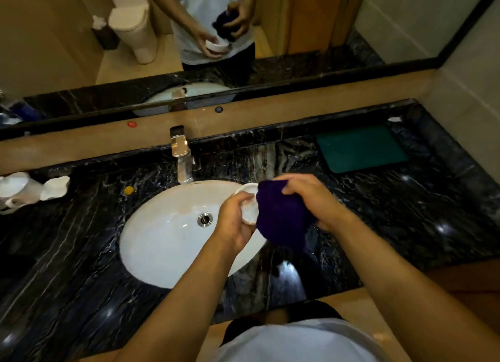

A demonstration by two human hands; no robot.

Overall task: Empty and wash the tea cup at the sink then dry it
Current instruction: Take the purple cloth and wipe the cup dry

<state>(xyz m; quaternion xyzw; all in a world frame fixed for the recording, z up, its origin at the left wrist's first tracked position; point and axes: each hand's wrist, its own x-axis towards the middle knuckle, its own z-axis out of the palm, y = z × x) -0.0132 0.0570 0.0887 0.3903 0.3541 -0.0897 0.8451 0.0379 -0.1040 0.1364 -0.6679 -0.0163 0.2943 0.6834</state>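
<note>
Sink: hands w/ cup, cloth

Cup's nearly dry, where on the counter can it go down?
Bare counter lies between the faucet and the green mat, and more right of the sink, in front of the mat. The left end is crowded with white ceramic pieces. The left hand holds the cup; the right hand holds the cloth.

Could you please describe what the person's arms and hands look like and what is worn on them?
Both forearms are bare to the frame's lower edge; no sleeves, gloves, watch or rings show on the left hand or right hand. The mirror shows a white short-sleeved shirt.
</note>
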